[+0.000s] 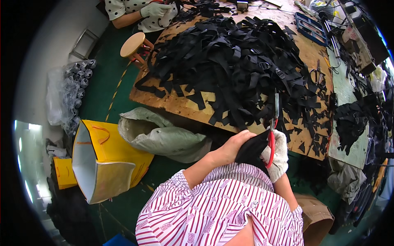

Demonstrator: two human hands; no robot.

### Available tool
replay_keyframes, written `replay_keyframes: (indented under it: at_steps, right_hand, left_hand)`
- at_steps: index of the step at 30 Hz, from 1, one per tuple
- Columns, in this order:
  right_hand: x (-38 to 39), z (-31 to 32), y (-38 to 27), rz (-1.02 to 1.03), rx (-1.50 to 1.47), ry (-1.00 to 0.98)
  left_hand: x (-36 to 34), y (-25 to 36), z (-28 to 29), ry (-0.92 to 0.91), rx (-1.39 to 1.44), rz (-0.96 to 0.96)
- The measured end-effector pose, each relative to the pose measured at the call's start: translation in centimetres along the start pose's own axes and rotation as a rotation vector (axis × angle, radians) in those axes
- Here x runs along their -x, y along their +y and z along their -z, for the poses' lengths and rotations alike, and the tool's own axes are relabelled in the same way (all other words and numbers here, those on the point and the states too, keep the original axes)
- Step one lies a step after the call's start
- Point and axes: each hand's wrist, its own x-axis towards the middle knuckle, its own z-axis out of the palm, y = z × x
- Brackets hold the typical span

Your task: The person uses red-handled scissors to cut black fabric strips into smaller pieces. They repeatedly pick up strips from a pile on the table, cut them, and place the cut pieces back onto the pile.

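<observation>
My bare left hand (237, 144) grips a piece of black fabric (251, 152) close to my body, at the table's near edge. In my right hand (279, 153), which wears a white knit glove, is a pair of red-handled scissors (271, 144). The scissor blades point away from me, toward the heap, and the fabric lies right beside the handles. Whether the blades touch the fabric I cannot tell. Beyond both hands a big tangled heap of black straps (230, 61) with buckles covers much of the wooden table (184, 97).
Left of me stand a yellow bag (104, 141) and a grey-green sack (172, 141). A round stool (132, 44) is by the table's far left corner, near a co-worker's gloved hand (155, 9). More scissors (318, 74) and a blue case (310, 28) lie right; a cardboard box (314, 217) sits low right.
</observation>
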Motion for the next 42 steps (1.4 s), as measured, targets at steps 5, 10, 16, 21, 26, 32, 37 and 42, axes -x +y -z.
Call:
replay_keyframes:
  at_steps: [5,10,16,21,26,32,37,42]
  right_hand:
    - [1.3,-0.6,-3.1,-0.128,-0.134,-0.132]
    - [0.5,0.0,-3.2,-0.181,-0.132,-0.038]
    - [0.7,0.7,-2.4,-0.242,-0.225,0.055]
    - [1.1,0.1,-1.8,-0.169,-0.299,0.152]
    - [1.3,0.1,-2.7,-0.212,-0.21,0.113]
    - [1.5,0.8,-2.0,-0.192,-0.277,0.145]
    - [1.3,0.6,-2.0,-0.226,-0.287,0.125]
    - [1.2,0.6,-1.4,-0.213,-0.257,0.122]
  left_hand:
    - [0.5,-1.2,-0.1,0.269,-0.298,-0.138]
    - [1.1,0.7,6.7,0.75,0.087,-0.081]
    - [4.4,7.4,18.6,1.334,0.185,-0.33]
    - [1.2,7.4,19.9,1.075,-0.694,-0.259]
    - [-3.6,-0.2,15.7,0.037,-1.024,-0.23]
    - [-6.6,-5.5,13.3,-0.252,-1.316,-0.325]
    - [-7.1,-6.3,13.9,-0.36,-1.377,-0.227]
    - [-6.3,-5.6,16.4,-0.237,-1.093,-0.215]
